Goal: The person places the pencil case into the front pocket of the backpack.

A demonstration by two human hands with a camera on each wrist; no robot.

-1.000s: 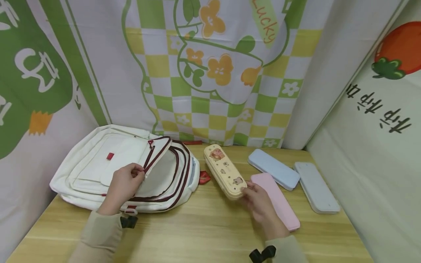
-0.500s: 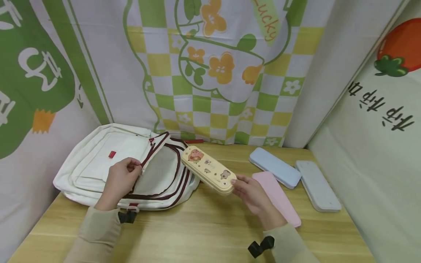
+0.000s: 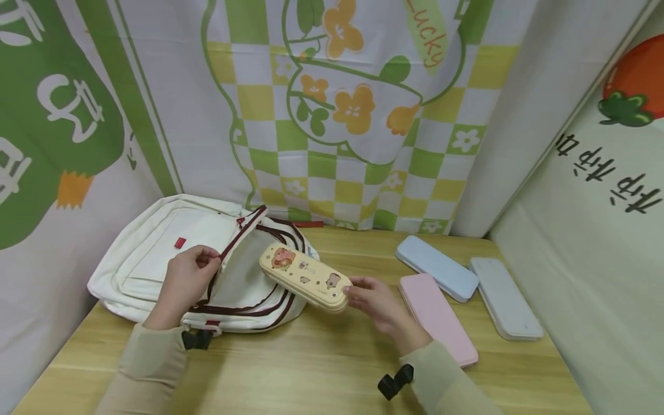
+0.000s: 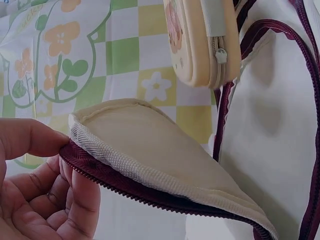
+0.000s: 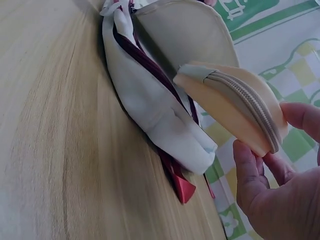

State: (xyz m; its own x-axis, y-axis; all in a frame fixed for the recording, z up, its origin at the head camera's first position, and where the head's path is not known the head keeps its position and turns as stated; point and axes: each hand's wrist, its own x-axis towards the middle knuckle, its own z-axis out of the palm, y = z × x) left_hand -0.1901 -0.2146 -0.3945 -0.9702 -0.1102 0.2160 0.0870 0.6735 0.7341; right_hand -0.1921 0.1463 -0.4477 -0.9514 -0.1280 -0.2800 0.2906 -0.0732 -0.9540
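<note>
A white backpack [image 3: 155, 248] with dark red zips lies on the left, its front pocket pulled apart. My left hand [image 3: 188, 279] pinches the edge of the pocket's flap [image 4: 150, 170], which stands lifted in the left wrist view. In my right hand [image 3: 381, 308] is the near end of a cream pencil case [image 3: 306, 276] with animal pictures, gripped between thumb and fingers. Its far end hangs over the pocket opening, above the white lining [image 4: 270, 105]. The case's zip [image 5: 250, 100] looks closed in the right wrist view.
To the right on the wooden table [image 3: 270, 374] lie a pink case [image 3: 438, 320], a light blue case [image 3: 437, 268] and a pale grey case [image 3: 505, 297]. A patterned curtain [image 3: 342, 138] hangs behind. A red strap [image 5: 182, 187] sticks out by the backpack.
My right hand has carried the cream case leftward, from beside the backpack to over its opening, turning it flatter across. My left hand keeps its pinch on the flap, drawn slightly toward the left.
</note>
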